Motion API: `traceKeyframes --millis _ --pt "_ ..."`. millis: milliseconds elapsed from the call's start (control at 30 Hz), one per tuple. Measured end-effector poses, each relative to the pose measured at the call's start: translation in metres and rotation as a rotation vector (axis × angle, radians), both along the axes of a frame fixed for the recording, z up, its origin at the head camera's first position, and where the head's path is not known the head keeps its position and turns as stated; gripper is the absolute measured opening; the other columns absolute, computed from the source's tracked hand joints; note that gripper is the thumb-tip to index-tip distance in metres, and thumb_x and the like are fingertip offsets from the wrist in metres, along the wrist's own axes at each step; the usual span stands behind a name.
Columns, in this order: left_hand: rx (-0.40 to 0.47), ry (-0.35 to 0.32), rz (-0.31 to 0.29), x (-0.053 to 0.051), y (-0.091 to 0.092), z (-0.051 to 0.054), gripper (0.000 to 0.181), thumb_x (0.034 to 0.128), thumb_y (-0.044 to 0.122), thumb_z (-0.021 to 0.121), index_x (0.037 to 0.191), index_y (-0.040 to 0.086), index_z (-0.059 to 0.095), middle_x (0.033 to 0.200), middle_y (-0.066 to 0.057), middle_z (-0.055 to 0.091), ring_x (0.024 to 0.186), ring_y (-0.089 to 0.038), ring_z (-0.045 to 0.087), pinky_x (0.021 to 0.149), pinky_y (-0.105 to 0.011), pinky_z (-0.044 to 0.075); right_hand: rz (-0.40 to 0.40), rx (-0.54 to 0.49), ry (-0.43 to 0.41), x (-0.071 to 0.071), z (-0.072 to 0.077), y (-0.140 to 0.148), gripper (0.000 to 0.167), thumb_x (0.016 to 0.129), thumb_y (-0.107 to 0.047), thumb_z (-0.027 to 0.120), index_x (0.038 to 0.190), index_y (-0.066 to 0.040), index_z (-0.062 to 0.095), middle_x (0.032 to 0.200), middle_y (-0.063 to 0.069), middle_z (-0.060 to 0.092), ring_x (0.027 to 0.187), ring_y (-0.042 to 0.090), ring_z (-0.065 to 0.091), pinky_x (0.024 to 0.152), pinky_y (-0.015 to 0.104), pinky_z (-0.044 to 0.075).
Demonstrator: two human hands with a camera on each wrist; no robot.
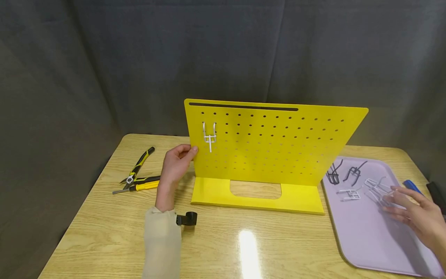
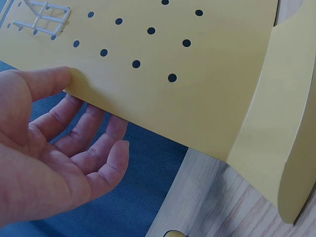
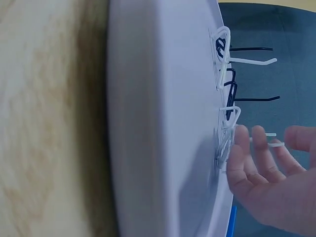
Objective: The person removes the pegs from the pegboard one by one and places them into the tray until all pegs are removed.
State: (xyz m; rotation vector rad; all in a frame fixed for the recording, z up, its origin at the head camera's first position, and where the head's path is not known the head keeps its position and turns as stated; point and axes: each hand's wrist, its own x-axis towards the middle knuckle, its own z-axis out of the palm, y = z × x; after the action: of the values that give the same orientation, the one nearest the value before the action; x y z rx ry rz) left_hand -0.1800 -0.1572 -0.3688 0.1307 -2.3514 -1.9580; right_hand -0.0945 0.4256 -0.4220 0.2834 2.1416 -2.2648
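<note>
A yellow pegboard (image 1: 265, 151) stands upright on its flat base. My left hand (image 1: 177, 164) holds its left edge, thumb on the front face and fingers behind, as the left wrist view shows (image 2: 64, 143). One white pegboard hook (image 1: 210, 137) hangs in the board's upper left holes. At the right, my right hand (image 1: 416, 211) hovers at a lavender tray (image 1: 376, 248), its fingers loosely bent beside white wire hooks (image 1: 376, 186). In the right wrist view the fingertips of that hand (image 3: 276, 187) overlap a white hook; whether they touch it I cannot tell.
Two black hooks (image 1: 355, 174) and another white hook (image 1: 350, 193) also lie on the tray. Pliers (image 1: 137, 166) and a yellow-handled screwdriver (image 1: 146, 186) lie left of the board. Past the tray are a blue item (image 1: 412, 186) and a black one (image 1: 435, 195).
</note>
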Motion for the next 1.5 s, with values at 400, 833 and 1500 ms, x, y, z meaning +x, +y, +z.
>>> traceKeyframes --millis 400,833,1500 --pt "-0.016 -0.017 -0.001 0.0 0.0 -0.002 0.033 0.0968 0.023 0.059 0.115 -0.004 0.063 0.107 -0.017 0.062 0.098 -0.029 0.056 0.087 -0.037 0.043 -0.036 0.046 0.369 -0.003 0.039 -0.046 0.026 0.097 0.001 0.052 0.119 -0.006 0.064 0.088 -0.002 0.073 0.073 0.01 0.071 0.065 0.017 0.052" --pt "-0.013 -0.018 0.005 -0.001 -0.001 0.0 0.033 0.0967 0.022 0.06 0.115 -0.005 0.062 0.106 -0.017 0.061 0.1 -0.029 0.055 0.084 -0.034 0.04 0.159 0.132 0.415 -0.02 0.031 -0.206 0.025 0.099 -0.005 0.052 0.118 0.011 0.055 0.094 0.001 0.07 0.078 0.014 0.068 0.069 0.024 0.054" --pt "-0.029 -0.017 0.001 -0.002 0.0 0.002 0.034 0.0971 0.023 0.059 0.116 -0.005 0.062 0.105 -0.015 0.062 0.1 -0.029 0.056 0.085 -0.035 0.042 0.359 0.187 0.461 -0.04 0.045 -0.325 0.021 0.096 -0.005 0.057 0.113 0.008 0.062 0.099 0.023 0.065 0.076 0.021 0.067 0.07 0.04 0.054"
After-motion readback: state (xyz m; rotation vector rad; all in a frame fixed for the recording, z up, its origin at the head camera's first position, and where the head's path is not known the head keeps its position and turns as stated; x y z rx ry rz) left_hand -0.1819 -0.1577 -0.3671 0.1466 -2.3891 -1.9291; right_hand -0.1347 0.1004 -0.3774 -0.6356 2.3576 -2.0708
